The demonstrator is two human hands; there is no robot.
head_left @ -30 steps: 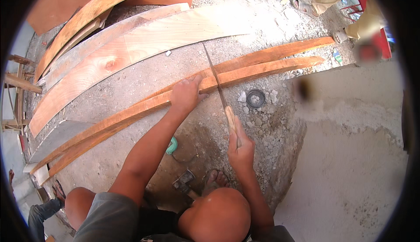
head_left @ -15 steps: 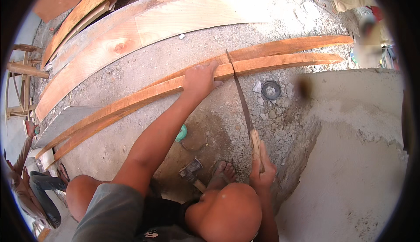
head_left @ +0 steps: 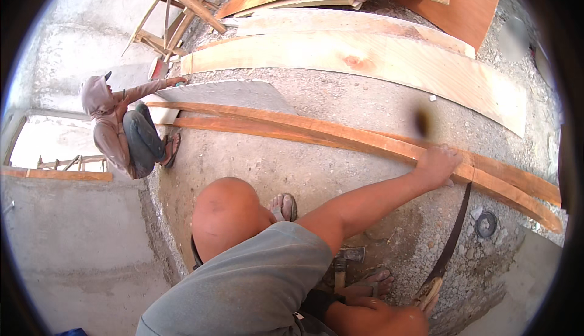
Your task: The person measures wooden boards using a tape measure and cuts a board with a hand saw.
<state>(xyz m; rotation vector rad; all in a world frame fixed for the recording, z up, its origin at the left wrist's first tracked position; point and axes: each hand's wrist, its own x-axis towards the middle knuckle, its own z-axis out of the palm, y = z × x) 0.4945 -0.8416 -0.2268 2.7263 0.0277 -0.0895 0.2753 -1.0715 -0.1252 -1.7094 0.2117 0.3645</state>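
My left hand [head_left: 439, 164] is closed over the nearer of two long reddish timbers [head_left: 340, 130], pressing on it right of centre. Just right of that hand, a thin cut line crosses its top. A handsaw [head_left: 453, 232] with a dark blade meets the timber's near edge at this line. Its pale wooden handle [head_left: 429, 290] is low in the picture, and my right hand [head_left: 433, 305] grips it, largely hidden beside my knee. The second timber [head_left: 523, 180] lies along the far side of the first.
A hammer [head_left: 351, 255] lies by my foot. A dark round dish [head_left: 486, 224] sits on gravel. Wide boards [head_left: 274, 50] lie beyond the timbers. A hooded person [head_left: 109, 123] squats at the timbers' left end, one hand at a grey panel [head_left: 237, 93]. A wooden trestle [head_left: 182, 7] stands behind.
The view has swung left, bringing the squatting person fully in. The saw has been drawn back; its tip no longer shows beyond the timbers. My left hand keeps its hold.
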